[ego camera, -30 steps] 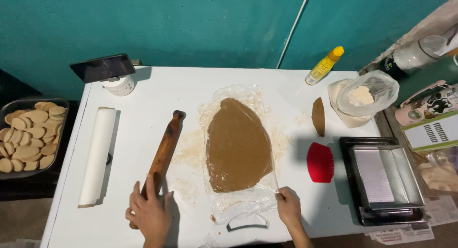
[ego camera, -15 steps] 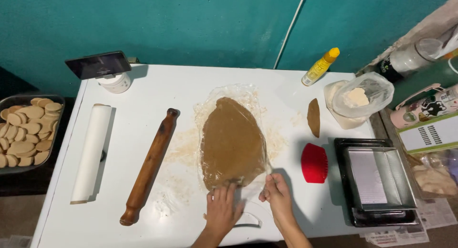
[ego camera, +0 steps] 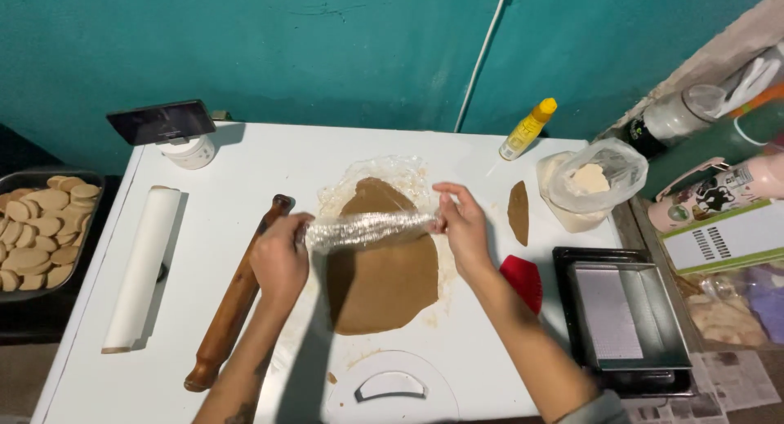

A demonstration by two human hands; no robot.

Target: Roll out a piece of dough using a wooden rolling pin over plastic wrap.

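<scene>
Cookie tray (ego camera: pixel 16 183) cut off left; dough (ego camera: pixel 384 269) partly hidden.

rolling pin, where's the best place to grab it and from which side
Grip the rolling pin by its knobbed near end, coming from above: it lies flat on the white table, slanting away. The left hand sits beside its far half, holding bunched plastic wrap.

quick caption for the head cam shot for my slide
Both hands, left hand and right hand, peel clear plastic wrap off rolled brown dough beside a wooden rolling pin.
</scene>
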